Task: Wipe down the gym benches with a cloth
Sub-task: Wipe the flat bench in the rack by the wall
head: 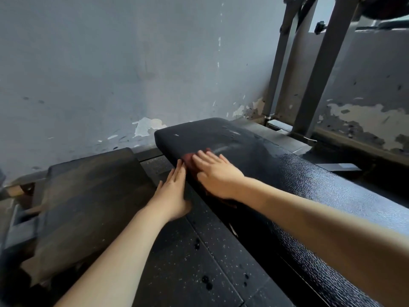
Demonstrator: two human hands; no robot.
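The right hand (218, 173), fingers straight, presses a dark red cloth (188, 159) onto the black gym bench (309, 180) near its far end; the left hand (173, 193) lies flat against its left side

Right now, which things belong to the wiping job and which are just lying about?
In the job: black bench, red cloth under the right hand, left hand against the bench's side.
Just around: brown pad at left, grey metal frame, peeling wall, speckled floor.

Likely a worn gym, padded bench (298, 173), speckled rubber floor (199, 251), steel rack uprights (318, 69)
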